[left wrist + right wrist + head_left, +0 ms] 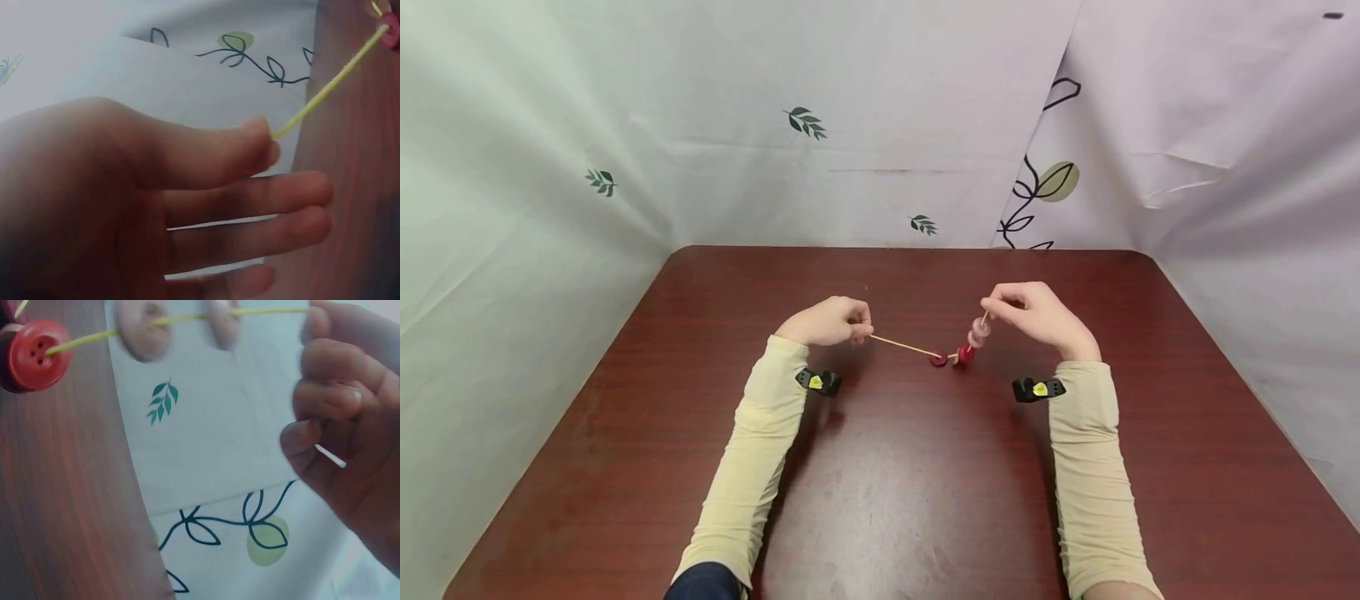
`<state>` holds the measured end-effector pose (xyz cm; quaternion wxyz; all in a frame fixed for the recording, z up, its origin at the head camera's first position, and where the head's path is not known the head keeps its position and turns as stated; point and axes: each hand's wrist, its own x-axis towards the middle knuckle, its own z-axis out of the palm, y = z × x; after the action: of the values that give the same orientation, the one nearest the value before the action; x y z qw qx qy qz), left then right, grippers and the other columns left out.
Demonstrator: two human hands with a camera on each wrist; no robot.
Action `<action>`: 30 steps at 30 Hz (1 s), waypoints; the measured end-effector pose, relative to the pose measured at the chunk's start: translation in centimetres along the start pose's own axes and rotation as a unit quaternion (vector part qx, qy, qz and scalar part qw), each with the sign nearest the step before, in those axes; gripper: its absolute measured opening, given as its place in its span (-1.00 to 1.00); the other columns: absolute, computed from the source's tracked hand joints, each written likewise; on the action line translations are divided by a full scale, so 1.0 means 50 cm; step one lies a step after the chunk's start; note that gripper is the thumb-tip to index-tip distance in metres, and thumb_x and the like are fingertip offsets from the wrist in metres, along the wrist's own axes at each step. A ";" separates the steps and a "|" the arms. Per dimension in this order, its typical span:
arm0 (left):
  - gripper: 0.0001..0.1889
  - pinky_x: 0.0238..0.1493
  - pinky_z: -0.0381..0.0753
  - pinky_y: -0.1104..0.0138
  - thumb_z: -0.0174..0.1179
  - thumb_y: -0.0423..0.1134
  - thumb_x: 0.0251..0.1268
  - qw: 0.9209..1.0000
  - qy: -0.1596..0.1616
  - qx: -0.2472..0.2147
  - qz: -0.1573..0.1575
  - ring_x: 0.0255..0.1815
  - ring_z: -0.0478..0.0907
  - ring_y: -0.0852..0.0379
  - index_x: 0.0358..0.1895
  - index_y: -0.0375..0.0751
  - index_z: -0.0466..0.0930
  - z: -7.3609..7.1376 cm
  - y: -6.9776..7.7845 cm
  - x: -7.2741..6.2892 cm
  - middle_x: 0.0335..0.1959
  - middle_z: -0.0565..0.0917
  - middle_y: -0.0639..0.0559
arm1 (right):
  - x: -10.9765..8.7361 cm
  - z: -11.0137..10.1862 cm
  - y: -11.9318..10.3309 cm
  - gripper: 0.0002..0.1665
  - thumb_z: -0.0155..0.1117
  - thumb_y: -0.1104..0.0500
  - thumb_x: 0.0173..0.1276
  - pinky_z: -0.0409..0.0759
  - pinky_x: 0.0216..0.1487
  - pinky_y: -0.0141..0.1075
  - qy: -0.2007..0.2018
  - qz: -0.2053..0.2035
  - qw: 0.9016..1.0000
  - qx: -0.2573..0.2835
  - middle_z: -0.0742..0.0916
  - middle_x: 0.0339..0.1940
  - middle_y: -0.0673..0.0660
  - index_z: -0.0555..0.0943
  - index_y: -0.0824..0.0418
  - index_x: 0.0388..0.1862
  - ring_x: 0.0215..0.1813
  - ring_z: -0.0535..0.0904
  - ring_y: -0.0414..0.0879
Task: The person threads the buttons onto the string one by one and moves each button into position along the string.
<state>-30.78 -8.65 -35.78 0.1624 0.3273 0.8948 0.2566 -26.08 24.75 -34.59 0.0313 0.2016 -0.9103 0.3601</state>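
Observation:
A yellow string (901,344) runs between the two hands, with several buttons threaded on it. My left hand (832,321) pinches one end between thumb and index finger, its other fingers held apart from the string in the left wrist view. Higher up, my right hand (1032,314) pinches the other end. Below it hang pale pink buttons (978,332), blurred in the right wrist view. Further down the string are a bright red button (39,355) with holes and a dark red button (938,359), at the string's low point near the tabletop.
The dark red-brown wooden table (910,483) lies under both forearms. White cloth (737,100) printed with leaves hangs behind and at the sides. A black strap camera (1039,389) sits at the right wrist, another camera (818,382) at the left.

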 end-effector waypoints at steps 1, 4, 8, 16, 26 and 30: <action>-0.82 -0.34 0.40 0.40 0.08 -0.28 0.42 1.000 -0.008 0.002 -0.004 -0.32 0.62 -0.09 -0.27 -0.35 0.56 0.002 -0.001 0.001 -0.42 0.70 -0.16 | 0.000 0.001 -0.003 -0.75 0.20 0.07 0.42 0.48 -0.27 -0.38 0.012 -0.003 1.000 0.009 0.63 -0.51 0.02 0.65 0.17 -0.41 -0.37 0.54 -0.08; -0.83 -0.34 0.40 0.41 0.08 -0.29 0.41 0.999 -0.032 0.003 -0.017 -0.33 0.61 -0.05 -0.29 -0.33 0.56 0.006 -0.005 0.003 -0.44 0.69 -0.11 | 0.002 0.003 -0.013 -0.79 0.22 0.11 0.41 0.44 -0.31 -0.39 0.046 -0.013 0.998 0.039 0.57 -0.57 0.05 0.65 0.17 -0.40 -0.41 0.50 -0.09; -0.84 -0.32 0.42 0.41 0.07 -0.31 0.40 0.998 -0.056 0.000 -0.034 -0.31 0.64 -0.05 -0.31 -0.32 0.56 0.009 -0.008 0.002 -0.42 0.70 -0.15 | 0.003 0.004 -0.025 -0.89 0.26 0.17 0.37 0.45 -0.30 -0.41 0.063 -0.021 0.996 0.066 0.58 -0.53 0.11 0.65 0.18 -0.30 -0.41 0.49 -0.14; -0.84 -0.27 0.43 0.41 0.07 -0.32 0.39 0.996 -0.083 0.004 -0.044 -0.33 0.65 0.04 -0.35 -0.30 0.54 0.009 -0.006 -0.002 -0.44 0.68 -0.11 | 0.006 0.008 -0.026 -0.95 0.26 0.17 0.37 0.46 -0.25 -0.40 0.062 -0.025 0.997 0.032 0.64 -0.46 0.06 0.61 0.13 -0.26 -0.37 0.50 -0.21; -0.83 -0.20 0.49 0.41 0.10 -0.31 0.39 0.993 -0.105 0.020 -0.048 -0.43 0.65 0.14 -0.40 -0.27 0.54 0.016 -0.017 0.005 -0.44 0.73 -0.11 | 0.004 0.013 -0.039 -0.82 0.24 0.13 0.39 0.36 -0.40 -0.43 0.168 -0.027 0.978 0.119 0.54 -0.55 -0.19 0.60 0.26 -0.26 -0.46 0.40 -0.26; -0.82 -0.20 0.50 0.40 0.09 -0.31 0.39 0.993 -0.106 0.020 -0.044 -0.41 0.67 0.10 -0.41 -0.26 0.53 0.015 -0.018 0.005 -0.44 0.72 -0.12 | 0.007 0.018 -0.046 -0.80 0.26 0.15 0.38 0.30 -0.43 -0.41 0.211 -0.044 0.964 0.155 0.57 -0.55 -0.23 0.58 0.30 -0.27 -0.48 0.36 -0.28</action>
<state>-31.06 -8.82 -36.93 0.2609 0.3167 0.8909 0.1947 -25.41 22.53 -33.71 0.2074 0.1633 -0.8063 0.5293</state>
